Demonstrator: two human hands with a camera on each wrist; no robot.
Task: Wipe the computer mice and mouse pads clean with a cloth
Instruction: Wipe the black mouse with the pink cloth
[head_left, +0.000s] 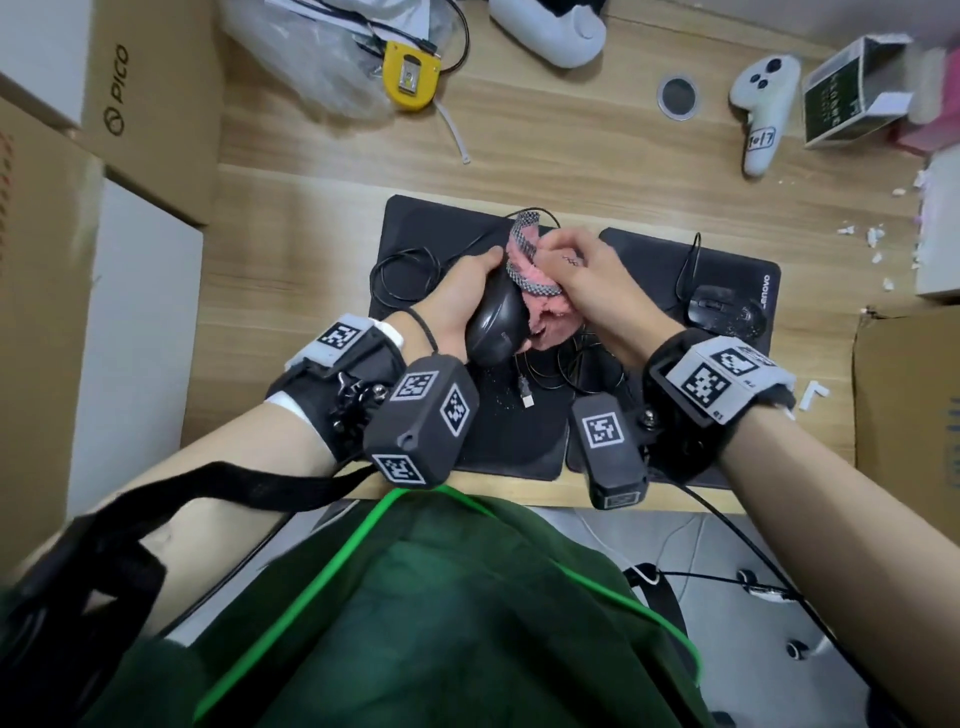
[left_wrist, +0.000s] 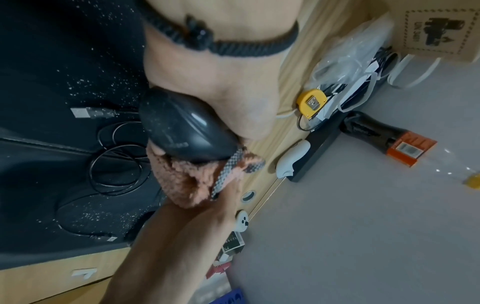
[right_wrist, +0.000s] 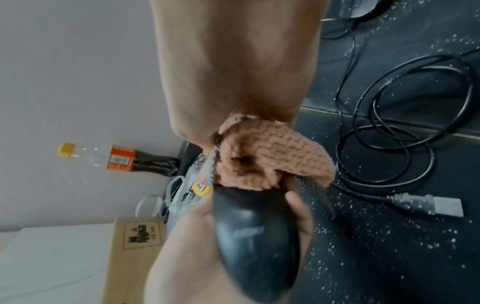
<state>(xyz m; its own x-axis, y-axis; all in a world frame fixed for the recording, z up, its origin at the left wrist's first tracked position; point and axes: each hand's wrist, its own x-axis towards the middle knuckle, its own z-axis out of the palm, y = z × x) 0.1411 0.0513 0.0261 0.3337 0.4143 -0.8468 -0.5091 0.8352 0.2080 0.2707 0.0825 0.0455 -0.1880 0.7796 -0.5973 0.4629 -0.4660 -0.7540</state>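
- Wooden desk (head_left: 311, 249) under a grey wall, crowded with boxes and odds and ends.
- Gripping a black mouse (head_left: 496, 325) in the left hand (head_left: 457, 296), thumb and fingers wrapped round its sides, lifting it off the left pad (head_left: 426, 234).
- Clutching a bunched pink cloth (head_left: 550, 312) in the right hand (head_left: 592, 280), fingers curled over it, pressing it against the front end of the held mouse.
- Showing a grey-checked hem (head_left: 522, 244) of the cloth sticking up between the two hands.
- Trailing loops of black cable (head_left: 405, 270) across the left pad, with a USB plug (head_left: 525, 397) lying on the pad just beneath the mouse.
- Carrying white specks across the dark pad surface in both wrist views, and a few on the back of the held mouse.
- Sitting on the right pad (head_left: 727, 270), just beside the left one, a second mouse (head_left: 724, 312), speckled white and untouched.
- Scattering white crumbs (head_left: 878, 244) over the desk to the right of the pads.
- Lying farther back: a yellow tape measure (head_left: 410, 78) against a plastic bag (head_left: 301, 52), a white controller (head_left: 763, 109), and a green-and-white carton (head_left: 852, 93).
- Standing at the left edge, a cardboard box (head_left: 150, 104) printed PICO.
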